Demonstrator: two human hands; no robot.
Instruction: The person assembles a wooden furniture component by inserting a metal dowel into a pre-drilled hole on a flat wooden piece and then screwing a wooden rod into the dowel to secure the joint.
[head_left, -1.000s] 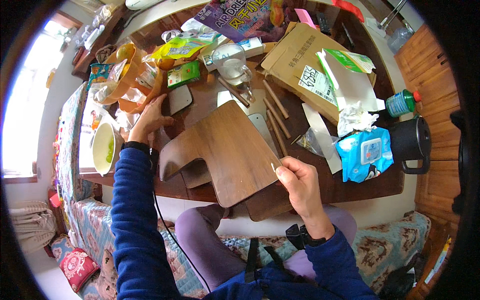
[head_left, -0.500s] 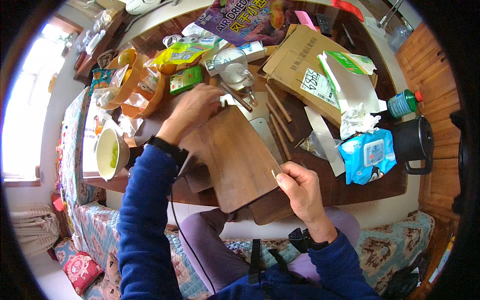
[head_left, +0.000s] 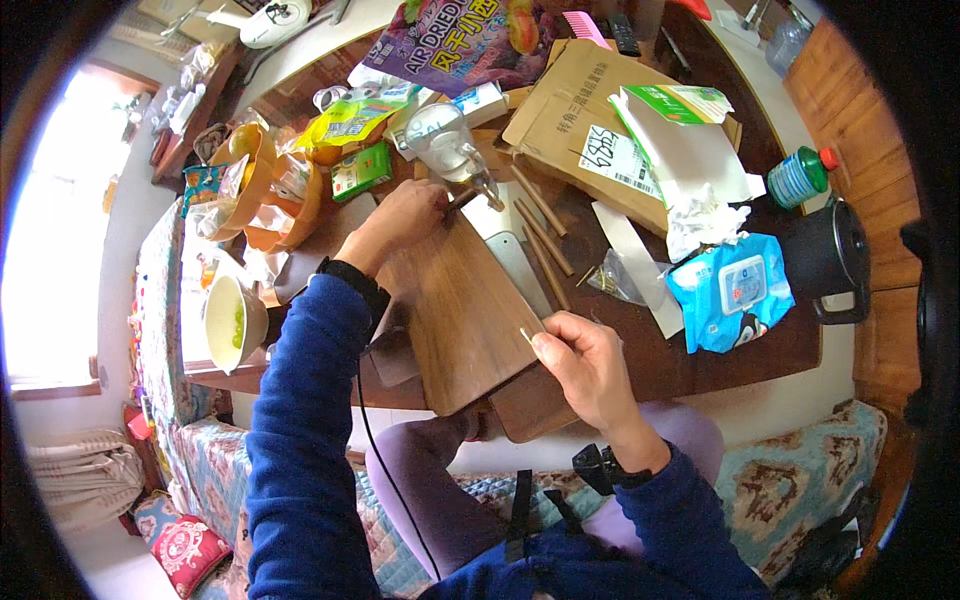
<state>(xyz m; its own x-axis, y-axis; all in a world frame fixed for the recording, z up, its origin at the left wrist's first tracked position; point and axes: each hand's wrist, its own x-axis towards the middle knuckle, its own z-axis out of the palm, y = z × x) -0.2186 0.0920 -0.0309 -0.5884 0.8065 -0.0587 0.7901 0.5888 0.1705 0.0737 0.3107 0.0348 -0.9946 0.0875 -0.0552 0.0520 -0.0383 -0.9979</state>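
Note:
My left hand (head_left: 408,222) is closed around one end of a short brown wooden rod (head_left: 464,196), over the far edge of a brown wooden board (head_left: 455,310). Between thumb and forefinger, my right hand (head_left: 590,368) pinches a small pale pin (head_left: 527,336), too small to name surely, just above the board's near right edge. The board lies tilted across the table's front, with a second board (head_left: 530,408) partly hidden beneath it. Several more wooden rods (head_left: 546,262) lie to the right, beside a flat grey piece (head_left: 522,270).
A clear pitcher (head_left: 440,140) stands beyond my left hand. Orange baskets (head_left: 262,180) and a bowl of green fruit (head_left: 236,322) are at left. At right are a cardboard box (head_left: 570,130), blue wipes pack (head_left: 735,290), black pot (head_left: 838,255) and green bottle (head_left: 800,178).
My left hand has moved right and slightly nearer, closing on a rod that lay beside it. My right hand has lifted a little up and left with the pin.

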